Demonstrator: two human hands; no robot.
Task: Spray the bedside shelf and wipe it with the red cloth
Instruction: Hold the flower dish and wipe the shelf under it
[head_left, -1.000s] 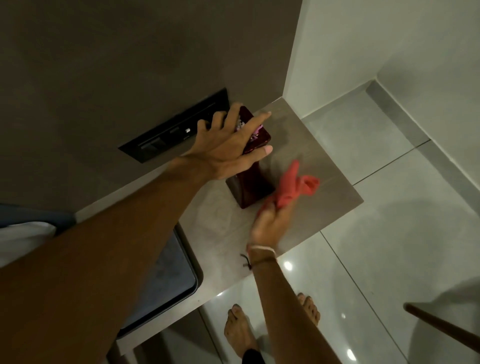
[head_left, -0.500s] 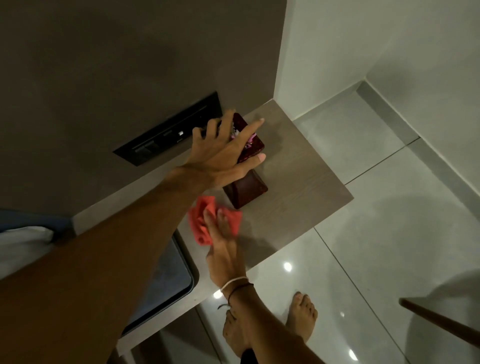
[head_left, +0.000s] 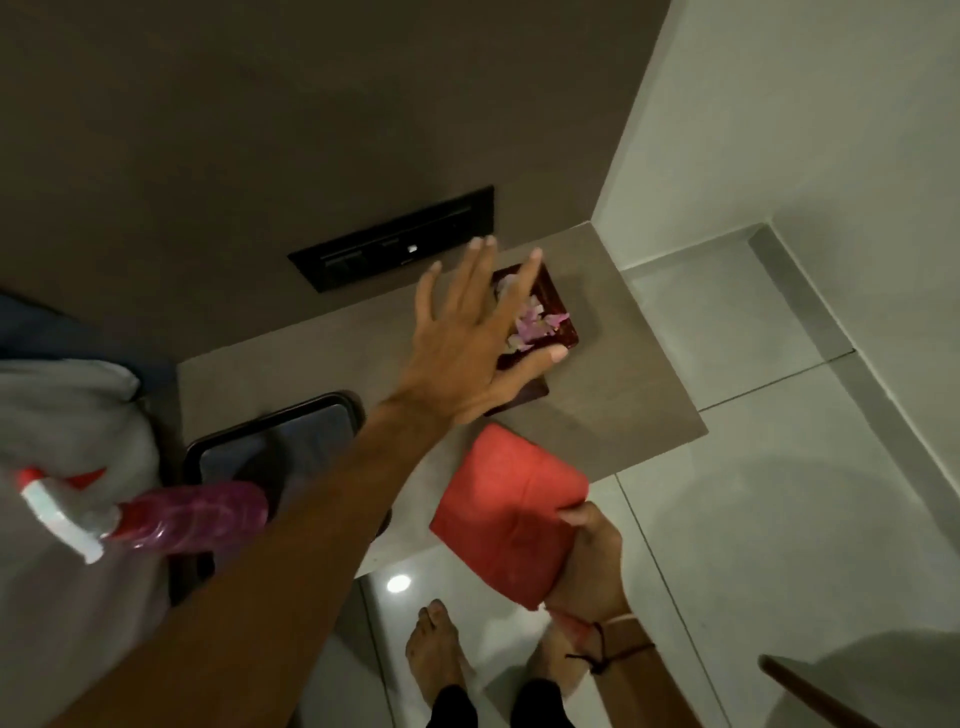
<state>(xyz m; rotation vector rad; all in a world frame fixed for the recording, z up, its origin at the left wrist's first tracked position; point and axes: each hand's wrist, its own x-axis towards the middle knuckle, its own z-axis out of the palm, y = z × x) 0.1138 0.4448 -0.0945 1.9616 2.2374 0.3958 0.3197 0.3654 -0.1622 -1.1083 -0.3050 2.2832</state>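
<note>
The grey-brown bedside shelf (head_left: 623, 395) juts from the dark wall panel. A dark red box (head_left: 558, 312) with pale pink pieces on top stands at its back. My left hand (head_left: 467, 353) is spread flat over the box with straight, splayed fingers and the thumb by the box's front edge. My right hand (head_left: 592, 561) pinches the red cloth (head_left: 509, 504), which hangs flat over the shelf's front edge. The spray bottle (head_left: 192, 514), purple with a white and red trigger head, lies on its side at the left, partly behind my left forearm.
A dark tray (head_left: 270, 447) sits on the shelf's left part. A black switch panel (head_left: 395, 244) is on the wall above. Grey bedding (head_left: 62, 415) fills the left. My bare feet (head_left: 436, 654) stand on the glossy tiled floor. A wooden edge (head_left: 810, 691) shows at the bottom right.
The cloth swept from the box's right to its left, then came back to the shelf's front edge, now flat. My left hand's fingers straightened over the box. The view shifted, showing the spray bottle.
</note>
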